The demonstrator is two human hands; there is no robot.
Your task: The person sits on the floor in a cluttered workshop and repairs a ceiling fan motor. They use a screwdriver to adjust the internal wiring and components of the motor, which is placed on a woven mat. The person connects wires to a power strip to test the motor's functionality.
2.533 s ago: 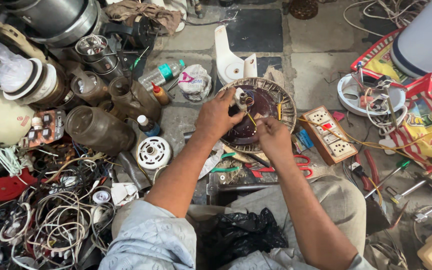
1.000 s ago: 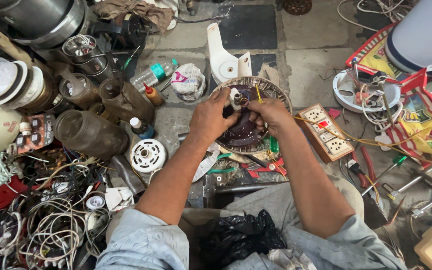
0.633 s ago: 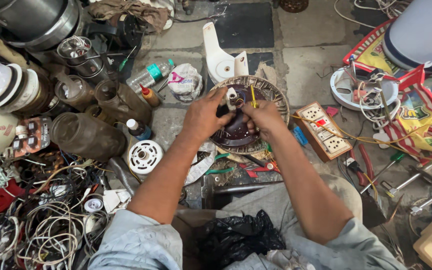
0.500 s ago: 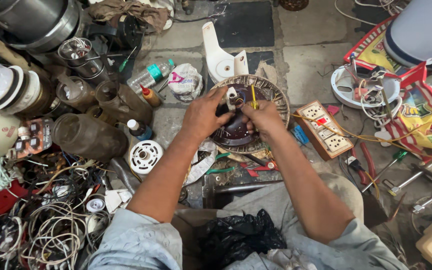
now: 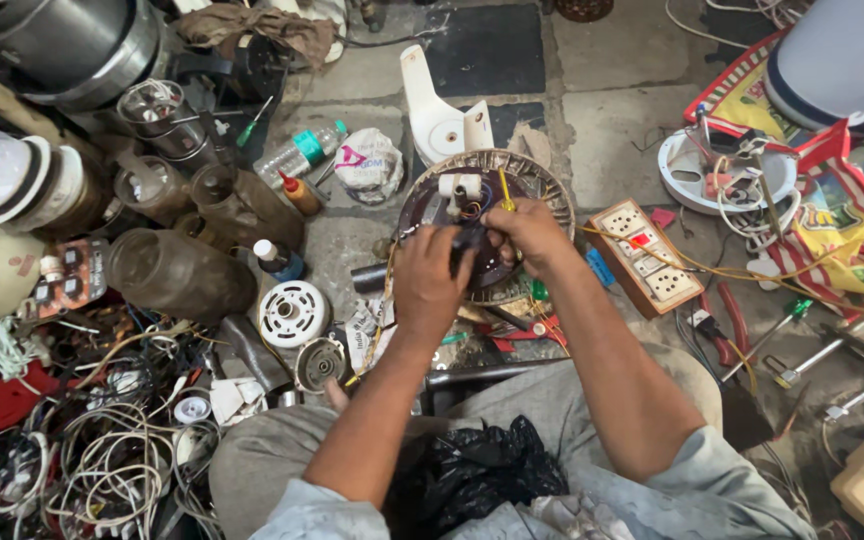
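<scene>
Both hands now together at the round brown motor disc's centre: left hand has shifted nearer, right hand pinching wires (grip unclear).

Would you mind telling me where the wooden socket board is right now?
In the head view the wooden socket board lies on the floor to the right of the round fan motor, just beyond the right hand, with red-handled pliers near its lower right.

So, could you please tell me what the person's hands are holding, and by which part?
Both the left hand and right hand grip a small dark part at the centre of the round, dark fan motor; exact hold unclear.
</scene>
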